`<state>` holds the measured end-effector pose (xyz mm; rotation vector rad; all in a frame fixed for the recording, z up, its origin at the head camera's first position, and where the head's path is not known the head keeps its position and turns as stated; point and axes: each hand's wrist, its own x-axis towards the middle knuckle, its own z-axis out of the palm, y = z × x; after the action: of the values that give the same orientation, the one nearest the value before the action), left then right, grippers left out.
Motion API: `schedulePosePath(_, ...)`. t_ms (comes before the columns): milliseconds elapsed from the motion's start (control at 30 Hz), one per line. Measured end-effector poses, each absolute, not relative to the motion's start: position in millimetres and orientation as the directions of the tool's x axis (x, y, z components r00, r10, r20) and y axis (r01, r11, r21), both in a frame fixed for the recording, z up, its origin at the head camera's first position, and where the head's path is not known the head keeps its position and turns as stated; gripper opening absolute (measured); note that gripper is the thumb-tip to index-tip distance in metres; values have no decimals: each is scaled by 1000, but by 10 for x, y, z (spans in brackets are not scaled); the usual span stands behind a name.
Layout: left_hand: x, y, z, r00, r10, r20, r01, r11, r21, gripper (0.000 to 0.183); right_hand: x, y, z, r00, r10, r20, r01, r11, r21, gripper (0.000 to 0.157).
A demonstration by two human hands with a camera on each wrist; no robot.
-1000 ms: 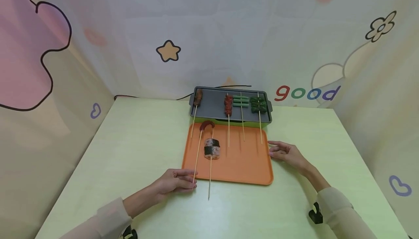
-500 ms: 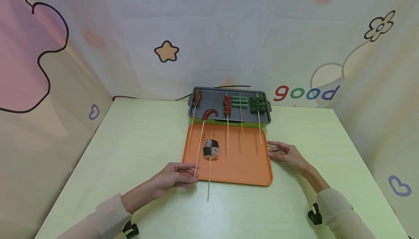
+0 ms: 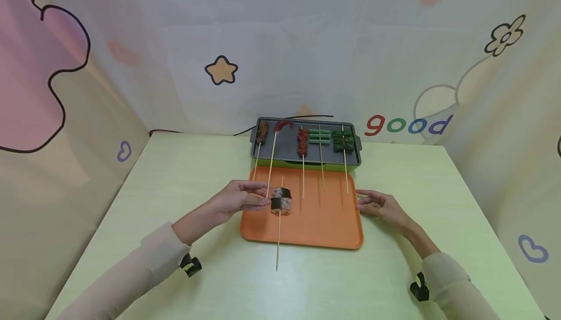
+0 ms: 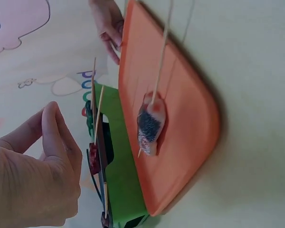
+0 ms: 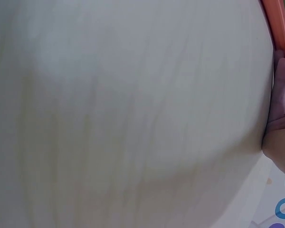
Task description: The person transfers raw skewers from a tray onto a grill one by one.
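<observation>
In the head view, my left hand (image 3: 241, 196) pinches the lower part of a bamboo skewer (image 3: 272, 159). A dark red curled food piece (image 3: 282, 125) tops that skewer, over the left part of the grey grill plate (image 3: 287, 147). Below it, a seaweed-banded food skewer (image 3: 281, 201) lies on the orange tray (image 3: 324, 227), its stick reaching past the front rim. My right hand (image 3: 385, 209) touches the tray's right edge with extended fingers. The left wrist view shows the left fingertips together (image 4: 52, 114); the held stick is hard to make out there.
On the grill plate lie a brown meat skewer (image 3: 262, 132), a red meat skewer (image 3: 302, 142), a green-stick skewer (image 3: 319, 137) and a leafy green skewer (image 3: 343, 141). Their sticks overhang the tray. A printed curtain (image 3: 280, 66) stands behind the table (image 3: 188, 164).
My left hand has moved forward, carrying the skewer from above the tray until its red piece is over the grill plate. The right hand stays at the tray's edge.
</observation>
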<state>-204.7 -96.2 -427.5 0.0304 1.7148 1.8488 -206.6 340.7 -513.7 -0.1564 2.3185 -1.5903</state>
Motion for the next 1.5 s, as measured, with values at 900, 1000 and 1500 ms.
schedulePosePath(900,-2716,-823,-4138,-879,350,-323,-243,253,936,51,-2077,3391,-5144,-943,-268,-197,83,382,-920,57)
schedulePosePath(1000,-2697,-804,-4134,-894,321,-312,-213,307,928,52,-2074,3386,-5143,-944,-263,-200,88,384,-919,57)
schedulePosePath(1500,-2480,-917,-4026,-934,293,-203,-43,472,881,50,-2091,3400,-5165,-943,-264,-202,93,375,-922,56)
